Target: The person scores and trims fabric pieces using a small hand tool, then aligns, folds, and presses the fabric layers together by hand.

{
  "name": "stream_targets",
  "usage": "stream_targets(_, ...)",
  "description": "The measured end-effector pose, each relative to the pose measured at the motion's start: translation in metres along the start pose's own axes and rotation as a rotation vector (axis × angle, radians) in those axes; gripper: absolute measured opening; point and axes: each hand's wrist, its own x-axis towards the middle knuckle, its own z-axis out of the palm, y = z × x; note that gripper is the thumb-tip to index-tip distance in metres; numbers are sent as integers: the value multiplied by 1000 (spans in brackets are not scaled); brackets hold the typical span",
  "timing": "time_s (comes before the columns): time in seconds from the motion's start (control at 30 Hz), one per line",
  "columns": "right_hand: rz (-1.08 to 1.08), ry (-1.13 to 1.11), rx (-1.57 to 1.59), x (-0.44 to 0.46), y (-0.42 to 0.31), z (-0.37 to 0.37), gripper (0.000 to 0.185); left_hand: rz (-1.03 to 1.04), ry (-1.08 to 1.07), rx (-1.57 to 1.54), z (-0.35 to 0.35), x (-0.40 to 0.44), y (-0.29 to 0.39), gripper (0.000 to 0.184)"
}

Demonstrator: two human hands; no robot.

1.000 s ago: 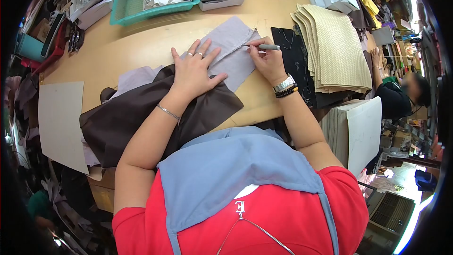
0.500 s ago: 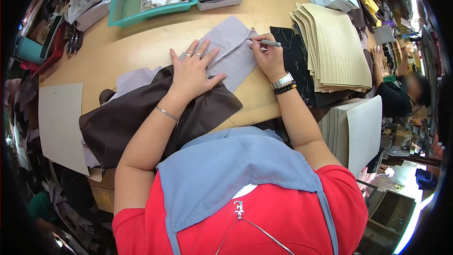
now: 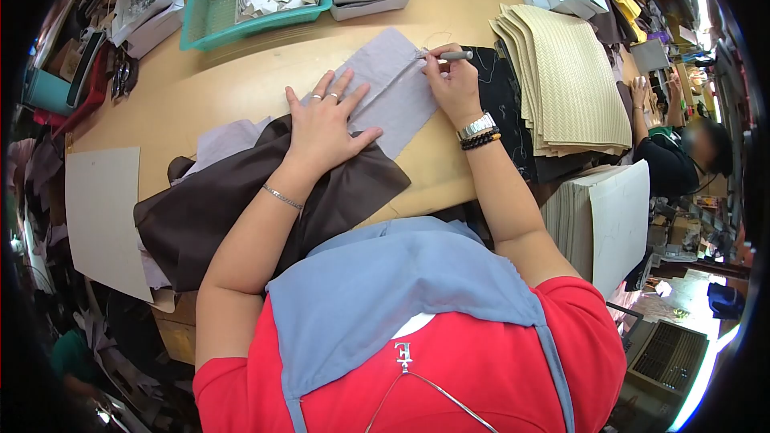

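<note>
My left hand [image 3: 325, 128] lies flat with fingers spread, pressing on a pale lilac-grey fabric piece [image 3: 393, 112] and the dark brown cloth [image 3: 216, 200] beside it. A raised seam or fold line runs lengthwise along the pale fabric. Near that piece's far right corner, my right hand [image 3: 453, 88] grips a grey pen [image 3: 455, 55], whose tip is at the end of the seam line. Loose threads stick out at this corner. Part of the pale fabric is hidden under my left hand and the brown cloth.
To the right lie a black cloth [image 3: 493, 96] and a stack of cream woven-texture sheets [image 3: 569, 80]. A teal basket [image 3: 200, 28] and a white box [image 3: 369, 8] with small parts stand at the back. Another person [image 3: 678, 152] works at far right.
My right hand has moved slightly away from me, and the pen has shifted up toward the fabric's far corner. My left hand stays nearly in place.
</note>
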Motion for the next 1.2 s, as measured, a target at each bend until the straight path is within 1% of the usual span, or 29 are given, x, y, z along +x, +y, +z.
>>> stream_targets(0.03, 17, 11, -3, 2, -1, 0, 10, 0, 1, -2, 0, 0, 0, 71)
stream_targets(0.13, -21, 13, -144, 11, 4, -3, 10, -1, 4, -8, 0, 0, -1, 71)
stream_targets(0.23, 98, 50, -171, 25, 21, -22, 10, 1, 7, -11, 0, 0, -1, 71)
stream_targets(0.27, 104, 50, -130, 29, 17, -26, 10, 0, 8, -13, 0, 0, -1, 70)
stream_targets(0.37, 228, -32, 140, 27, -1, -29, 11, -2, 4, -16, 0, 1, -1, 70)
stream_targets(0.4, 221, -115, 108, 26, -4, -29, 11, -2, 1, -13, 0, 0, -1, 70)
stream_targets(0.5, 100, -190, 118, 19, -17, -21, 13, -8, 3, -16, 0, 0, -1, 70)
stream_targets(0.53, 118, -270, 74, 18, -19, -21, 10, -8, 2, -16, -1, 0, -1, 70)
stream_targets(0.63, 43, -304, 1, 14, -16, -19, 12, -8, -1, -19, -1, 0, 0, 70)
stream_targets(0.93, -30, -280, -30, 12, -12, -14, 11, -8, -22, -4, 1, 0, -1, 71)
stream_targets(1.03, -23, -250, -94, 13, -21, -15, 11, -5, -20, 2, 1, 0, -1, 71)
stream_targets(1.13, -77, -230, -336, 23, -19, -19, 12, -4, -14, 5, 1, 0, -1, 71)
stream_targets(1.2, -64, -222, -326, 31, -11, -22, 11, -2, -12, 10, 1, 0, -1, 71)
